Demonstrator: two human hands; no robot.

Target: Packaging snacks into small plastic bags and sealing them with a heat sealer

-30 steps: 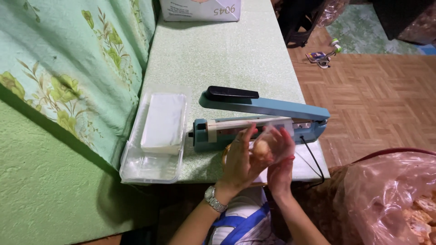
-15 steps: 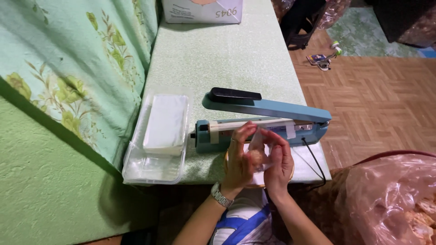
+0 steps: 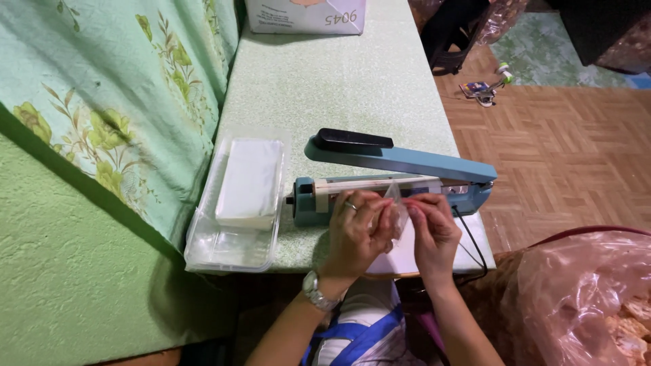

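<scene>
Both sets of fingertips pinch one small clear plastic bag (image 3: 395, 215) between them, the left hand (image 3: 356, 234) cupped closed around its lower part and the right hand (image 3: 434, 230) gripping its upper edge, probably to keep the mouth flat. It hangs at the tabletop's (image 3: 352, 88) near edge, just before the sealing bar of the single blue heat sealer (image 3: 397, 177), whose arm stands raised (leaving a gap). Toward the near left corner lies one clear tray (image 3: 234, 234) holding one white stack of bags (image 3: 251, 179). One cardboard box (image 3: 305, 13) sits at the far edge.
</scene>
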